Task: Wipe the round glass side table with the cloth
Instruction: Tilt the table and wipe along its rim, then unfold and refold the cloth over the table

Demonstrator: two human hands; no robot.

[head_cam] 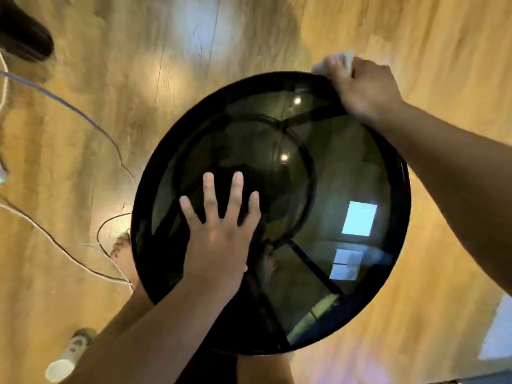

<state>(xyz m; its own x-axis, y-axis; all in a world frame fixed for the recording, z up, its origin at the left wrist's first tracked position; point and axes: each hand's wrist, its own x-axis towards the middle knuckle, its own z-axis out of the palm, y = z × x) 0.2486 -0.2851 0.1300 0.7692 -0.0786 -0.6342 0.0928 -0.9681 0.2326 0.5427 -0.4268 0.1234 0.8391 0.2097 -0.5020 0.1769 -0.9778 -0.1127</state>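
The round glass side table [346, 189] fills the middle of the view, its dark tinted top set in a black rim, with the black frame showing through the glass. My left hand [221, 234] lies flat on the glass near the left side, fingers spread, holding nothing. My right hand [363, 90] is at the far right edge of the rim, closed on a pale cloth [335, 62]. Only a small part of the cloth sticks out past my fingers, over the table's edge.
Wooden floor surrounds the table. Several thin cables [83, 117] run across the floor at the left. A white spray bottle [69, 356] lies at the lower left. My bare foot [122, 250] stands beside the table's left edge. A dark object [25, 29] sits in the top left corner.
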